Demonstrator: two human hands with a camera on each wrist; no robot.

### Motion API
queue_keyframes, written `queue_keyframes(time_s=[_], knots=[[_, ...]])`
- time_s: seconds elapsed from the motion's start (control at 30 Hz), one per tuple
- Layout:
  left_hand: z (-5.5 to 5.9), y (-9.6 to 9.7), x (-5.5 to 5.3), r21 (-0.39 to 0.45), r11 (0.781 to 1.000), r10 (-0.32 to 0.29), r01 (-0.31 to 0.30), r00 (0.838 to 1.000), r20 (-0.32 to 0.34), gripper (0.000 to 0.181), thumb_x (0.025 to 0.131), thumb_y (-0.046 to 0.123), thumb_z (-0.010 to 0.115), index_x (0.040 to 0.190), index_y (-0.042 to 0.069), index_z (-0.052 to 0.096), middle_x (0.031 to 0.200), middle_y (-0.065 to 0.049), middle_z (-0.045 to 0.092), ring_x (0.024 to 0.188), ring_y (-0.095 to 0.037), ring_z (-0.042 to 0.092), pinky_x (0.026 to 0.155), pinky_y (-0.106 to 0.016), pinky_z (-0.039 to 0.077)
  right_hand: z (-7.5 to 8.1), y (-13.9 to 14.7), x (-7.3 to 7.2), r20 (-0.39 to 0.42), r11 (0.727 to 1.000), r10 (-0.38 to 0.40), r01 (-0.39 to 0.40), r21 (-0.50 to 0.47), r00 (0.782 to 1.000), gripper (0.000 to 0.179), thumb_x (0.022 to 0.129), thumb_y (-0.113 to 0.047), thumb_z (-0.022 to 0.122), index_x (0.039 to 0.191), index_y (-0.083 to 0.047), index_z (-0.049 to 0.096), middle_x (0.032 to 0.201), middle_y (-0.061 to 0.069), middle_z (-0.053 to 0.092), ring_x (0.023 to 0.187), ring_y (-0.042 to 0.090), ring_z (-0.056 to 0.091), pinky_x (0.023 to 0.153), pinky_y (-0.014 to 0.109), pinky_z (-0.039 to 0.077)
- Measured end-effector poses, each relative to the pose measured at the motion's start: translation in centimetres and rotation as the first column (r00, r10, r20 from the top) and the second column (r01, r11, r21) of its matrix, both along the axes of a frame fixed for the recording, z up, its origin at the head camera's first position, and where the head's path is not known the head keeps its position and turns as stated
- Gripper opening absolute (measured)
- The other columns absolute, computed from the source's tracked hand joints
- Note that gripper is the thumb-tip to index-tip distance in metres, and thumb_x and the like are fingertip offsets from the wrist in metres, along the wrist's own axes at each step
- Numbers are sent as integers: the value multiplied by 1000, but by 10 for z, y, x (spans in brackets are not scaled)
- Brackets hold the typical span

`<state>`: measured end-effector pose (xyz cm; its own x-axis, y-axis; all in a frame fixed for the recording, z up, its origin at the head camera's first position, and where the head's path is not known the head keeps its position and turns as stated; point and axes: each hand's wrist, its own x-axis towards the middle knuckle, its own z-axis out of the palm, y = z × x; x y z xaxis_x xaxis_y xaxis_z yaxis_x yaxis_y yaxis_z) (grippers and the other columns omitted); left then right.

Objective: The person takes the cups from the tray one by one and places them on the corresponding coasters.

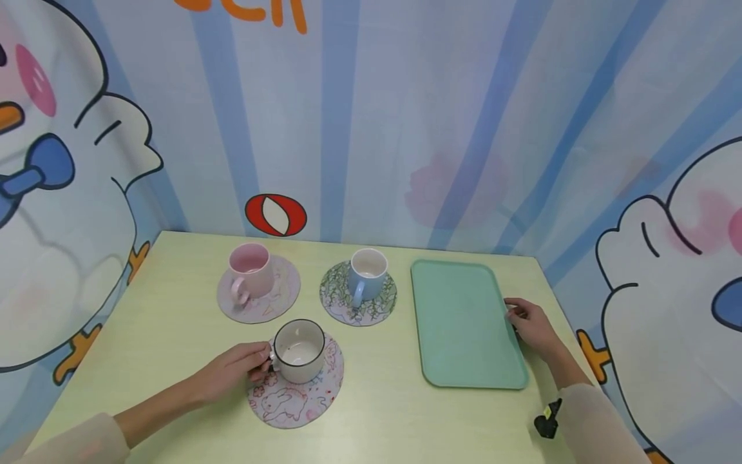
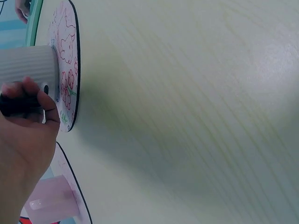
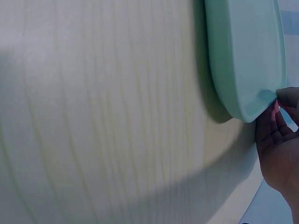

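A white ribbed mug with a dark rim [image 1: 299,367] stands near the back of a round coaster with rabbit drawings [image 1: 284,407]. My left hand [image 1: 234,370] pinches the mug's handle from the left; in the left wrist view the fingers [image 2: 32,88] curl round it. On the right lies a mint-green tray [image 1: 469,328]. My right hand [image 1: 534,327] holds the tray's right edge, and in the right wrist view the thumb [image 3: 288,95] presses on the rim with the other fingers underneath.
A pink mug [image 1: 257,277] sits on a pale pink coaster [image 1: 286,283] at the back left. Behind the middle, a light blue mug [image 1: 371,283] sits on a leaf-patterned coaster [image 1: 333,293]. A cartoon-printed curtain [image 1: 382,129] hangs behind the wooden table [image 1: 371,412].
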<state>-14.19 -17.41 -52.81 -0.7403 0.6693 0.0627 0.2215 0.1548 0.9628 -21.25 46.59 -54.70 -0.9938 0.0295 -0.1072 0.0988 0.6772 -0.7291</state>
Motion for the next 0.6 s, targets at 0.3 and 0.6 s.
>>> queue_keyframes(time_s=[0.3, 0.6], knots=[[0, -3, -6, -42, 999, 17, -20, 998, -60, 29, 113, 5, 40, 93, 2, 61, 83, -5, 60, 75, -19, 58, 72, -36, 52, 0, 0, -1, 0, 1000, -2, 2, -8, 1000, 43, 113, -10, 50, 152, 6, 48, 120, 24, 59, 93, 25, 55, 70, 31, 50], [4, -3, -13, -109, 990, 75, -94, 983, -165, 31, 112, 9, 45, 89, 11, 65, 83, -2, 64, 80, -19, 60, 77, -30, 51, -1, -1, -2, -3, 1000, -6, 6, -5, 1000, 43, 113, -11, 50, 153, 6, 48, 120, 25, 59, 95, 27, 56, 70, 32, 50]])
